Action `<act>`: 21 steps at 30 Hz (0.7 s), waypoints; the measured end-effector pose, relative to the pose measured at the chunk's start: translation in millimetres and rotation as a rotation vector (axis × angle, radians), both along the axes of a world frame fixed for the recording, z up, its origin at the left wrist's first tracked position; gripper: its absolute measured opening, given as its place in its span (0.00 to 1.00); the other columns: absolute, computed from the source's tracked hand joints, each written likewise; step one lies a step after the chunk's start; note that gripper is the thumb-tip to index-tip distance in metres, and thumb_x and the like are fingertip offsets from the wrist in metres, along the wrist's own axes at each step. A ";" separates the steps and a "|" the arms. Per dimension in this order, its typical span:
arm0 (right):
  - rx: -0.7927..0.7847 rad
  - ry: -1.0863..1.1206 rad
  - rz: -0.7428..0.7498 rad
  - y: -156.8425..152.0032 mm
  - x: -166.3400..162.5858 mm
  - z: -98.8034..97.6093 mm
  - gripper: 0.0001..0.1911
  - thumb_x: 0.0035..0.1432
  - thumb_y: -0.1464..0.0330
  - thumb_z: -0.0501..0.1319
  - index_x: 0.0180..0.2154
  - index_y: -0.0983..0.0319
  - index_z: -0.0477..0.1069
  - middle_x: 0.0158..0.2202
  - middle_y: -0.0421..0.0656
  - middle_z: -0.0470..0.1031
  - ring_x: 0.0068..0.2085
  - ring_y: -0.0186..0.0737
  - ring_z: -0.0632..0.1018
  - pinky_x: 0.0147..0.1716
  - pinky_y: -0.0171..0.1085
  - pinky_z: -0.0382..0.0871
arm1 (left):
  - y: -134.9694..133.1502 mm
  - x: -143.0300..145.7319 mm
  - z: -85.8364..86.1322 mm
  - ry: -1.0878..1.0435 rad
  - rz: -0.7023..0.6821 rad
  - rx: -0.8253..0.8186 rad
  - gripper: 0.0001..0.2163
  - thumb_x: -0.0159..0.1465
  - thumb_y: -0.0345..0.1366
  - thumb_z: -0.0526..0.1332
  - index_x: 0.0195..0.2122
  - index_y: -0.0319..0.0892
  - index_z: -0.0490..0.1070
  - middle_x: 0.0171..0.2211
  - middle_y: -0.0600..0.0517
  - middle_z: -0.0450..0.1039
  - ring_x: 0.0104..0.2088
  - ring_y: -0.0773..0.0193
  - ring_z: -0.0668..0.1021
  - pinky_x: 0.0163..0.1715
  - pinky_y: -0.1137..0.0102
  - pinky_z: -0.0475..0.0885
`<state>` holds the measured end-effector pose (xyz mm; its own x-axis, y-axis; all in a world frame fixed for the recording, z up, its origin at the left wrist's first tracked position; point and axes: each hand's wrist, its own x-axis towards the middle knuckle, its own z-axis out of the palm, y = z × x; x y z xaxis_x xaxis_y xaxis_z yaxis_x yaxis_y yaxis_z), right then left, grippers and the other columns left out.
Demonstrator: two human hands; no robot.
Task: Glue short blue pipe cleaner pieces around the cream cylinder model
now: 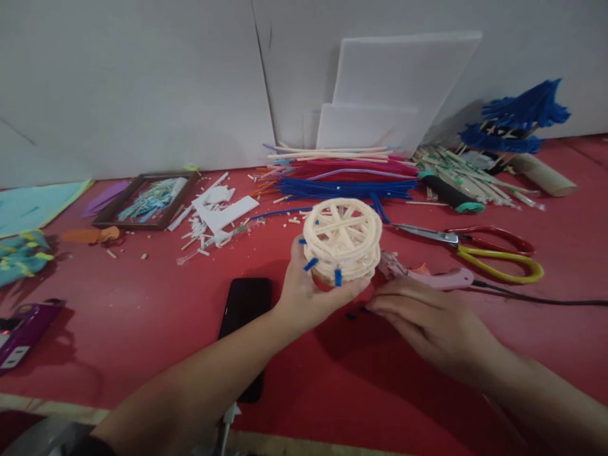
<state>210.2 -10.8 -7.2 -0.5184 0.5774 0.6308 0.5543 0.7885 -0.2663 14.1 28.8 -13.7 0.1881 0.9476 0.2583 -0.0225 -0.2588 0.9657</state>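
Cream wheel (342, 227): fuzzy-looking rim, spokes meeting at a hub, more cream layers under the top ring, kinda like a tiny drum
Blue tabs (338, 277): three stubby ones poking out the side, two at the left and one facing the front edge
Where it's at: held up over the bench (142, 335), between the front and back edges
Left hand (308, 297): wrapped snugly round the wheel, thumb along the bottom, the other fingers mostly hidden behind it
Right hand (437, 323): fingers bunched low over the bench, dark bit at the tips, can't tell if it's pinched or just lying there
Wheel's underside: mostly blocked, honestly can't make out the lower spokes
Pink corded tool (444, 280): front end's a blur by the right hand, cord cut off at the right
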 end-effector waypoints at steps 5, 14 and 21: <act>-0.137 0.206 -0.082 -3.3 -1.4 9.4 0.09 0.63 0.74 0.60 0.38 0.56 0.77 0.33 0.41 0.81 0.33 0.34 0.82 0.35 0.30 0.78 | 2.2 3.2 -4.4 0.009 0.029 0.031 0.32 0.49 0.39 0.75 0.51 0.46 0.58 0.52 0.43 0.77 0.52 0.51 0.81 0.55 0.51 0.77; -0.703 0.799 -0.149 -5.6 -9.2 14.9 0.15 0.55 0.55 0.70 0.33 0.54 0.68 0.26 0.34 0.76 0.24 0.32 0.78 0.24 0.32 0.77 | 5.3 5.1 -19.9 -0.007 -0.084 0.108 0.34 0.48 0.36 0.73 0.53 0.48 0.57 0.50 0.46 0.74 0.49 0.52 0.81 0.51 0.52 0.79; -0.633 0.778 -0.148 -6.0 -10.2 12.0 0.11 0.58 0.58 0.69 0.36 0.55 0.71 0.27 0.35 0.80 0.24 0.33 0.80 0.23 0.32 0.80 | 7.0 6.0 -23.8 0.072 -0.043 0.205 0.35 0.48 0.38 0.74 0.54 0.49 0.56 0.49 0.47 0.73 0.46 0.53 0.81 0.46 0.54 0.81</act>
<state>200.0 -16.7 4.8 0.0097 0.9479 0.3183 0.1297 0.3145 -0.9404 20.0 35.8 -37.5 0.2517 0.8676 0.4289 0.0292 -0.4498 0.8927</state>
